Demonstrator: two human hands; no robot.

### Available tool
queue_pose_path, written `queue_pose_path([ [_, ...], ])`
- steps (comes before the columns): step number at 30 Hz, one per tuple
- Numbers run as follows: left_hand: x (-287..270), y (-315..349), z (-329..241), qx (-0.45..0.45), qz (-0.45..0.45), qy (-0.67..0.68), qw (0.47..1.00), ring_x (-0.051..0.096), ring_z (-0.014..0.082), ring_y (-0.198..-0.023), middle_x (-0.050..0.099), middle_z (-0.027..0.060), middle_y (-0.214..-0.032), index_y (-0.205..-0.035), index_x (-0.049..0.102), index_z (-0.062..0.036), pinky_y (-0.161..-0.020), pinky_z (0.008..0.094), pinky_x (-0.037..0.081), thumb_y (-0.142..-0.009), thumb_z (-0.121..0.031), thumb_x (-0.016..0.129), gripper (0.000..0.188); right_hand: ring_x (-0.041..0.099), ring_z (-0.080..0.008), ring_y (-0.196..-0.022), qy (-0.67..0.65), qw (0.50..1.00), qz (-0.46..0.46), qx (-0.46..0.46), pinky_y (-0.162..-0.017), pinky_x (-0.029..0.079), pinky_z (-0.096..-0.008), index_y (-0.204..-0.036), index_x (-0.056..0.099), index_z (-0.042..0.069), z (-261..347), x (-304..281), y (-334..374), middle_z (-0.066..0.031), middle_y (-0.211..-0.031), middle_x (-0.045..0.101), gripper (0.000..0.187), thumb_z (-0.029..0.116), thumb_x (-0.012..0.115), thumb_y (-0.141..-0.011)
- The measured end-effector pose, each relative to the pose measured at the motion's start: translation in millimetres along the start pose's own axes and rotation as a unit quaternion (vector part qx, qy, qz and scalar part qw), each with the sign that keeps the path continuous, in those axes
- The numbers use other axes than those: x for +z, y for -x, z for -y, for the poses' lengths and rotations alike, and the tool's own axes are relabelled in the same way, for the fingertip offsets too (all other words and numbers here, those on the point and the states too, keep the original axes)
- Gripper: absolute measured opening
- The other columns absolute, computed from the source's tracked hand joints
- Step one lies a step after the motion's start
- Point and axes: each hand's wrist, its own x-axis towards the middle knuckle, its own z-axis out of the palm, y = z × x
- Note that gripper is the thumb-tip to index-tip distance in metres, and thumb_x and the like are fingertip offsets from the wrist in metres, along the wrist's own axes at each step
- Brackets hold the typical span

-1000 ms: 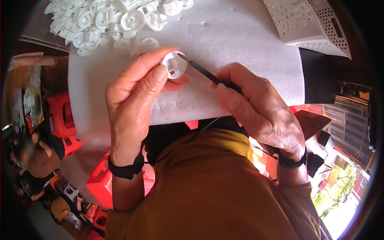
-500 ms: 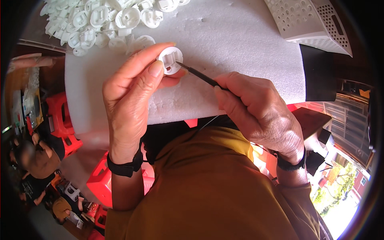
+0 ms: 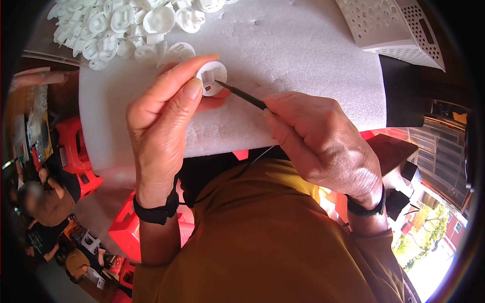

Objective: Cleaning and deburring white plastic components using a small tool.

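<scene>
My left hand [image 3: 164,116] pinches a round white plastic part [image 3: 219,70] by its left edge, thumb on the near face and fingers behind. The part is tilted so that its recessed inner side shows, with a small reddish opening low in it. In my right hand [image 3: 323,141] is a slim dark pen-like tool [image 3: 246,97], gripped between thumb and forefinger. Its pointed tip reaches into the recess of the white part; whether it touches the plastic I cannot tell. Both hands are above the white foam-covered table [image 3: 303,70].
A heap of similar white plastic parts [image 3: 123,20] lies at the far left of the table. At the far right stands a white perforated basket [image 3: 389,25]. Red stools [image 3: 76,151] are on the left, with other people [image 3: 48,202] beyond them.
Both hands have shifted slightly left with the white part and the tool. The tool tip stays at the part's recess, and the part has turned a little.
</scene>
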Motion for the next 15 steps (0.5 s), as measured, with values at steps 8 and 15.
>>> queue_pose_path([
  [8, -1.9, 0.8, -2.4, -0.024, 0.02, -0.038, 0.999, 0.058, 0.0208, -0.108, 0.058, 0.0172, -0.121, -0.124, 0.052, 0.011, -0.09, 0.0352, 0.052, -0.097, -0.005, 0.044, 0.033, 0.058, -0.0396, -0.071, 0.012, 1.0, 0.002, -0.026, -0.063, 0.046, -0.041, -0.099, 0.057, -0.008, -4.7, 3.9, -3.8, -0.0207, -0.08, 0.059, 0.016, 0.0, 0.057, -0.085],
  [15, -3.5, -0.7, -1.5, -0.01, 0.041, -0.07, 0.997, 0.057, 0.0199, -0.108, 0.058, 0.0149, -0.119, -0.122, 0.053, 0.0112, -0.091, 0.0344, 0.05, -0.096, -0.007, 0.046, 0.032, 0.057, -0.0434, -0.072, -0.039, 0.997, 0.034, 0.05, -0.062, 0.046, -0.0468, -0.08, 0.051, -0.004, -1.5, 2.2, -8.0, -0.0236, -0.07, 0.057, 0.004, 0.0, 0.053, -0.081],
])
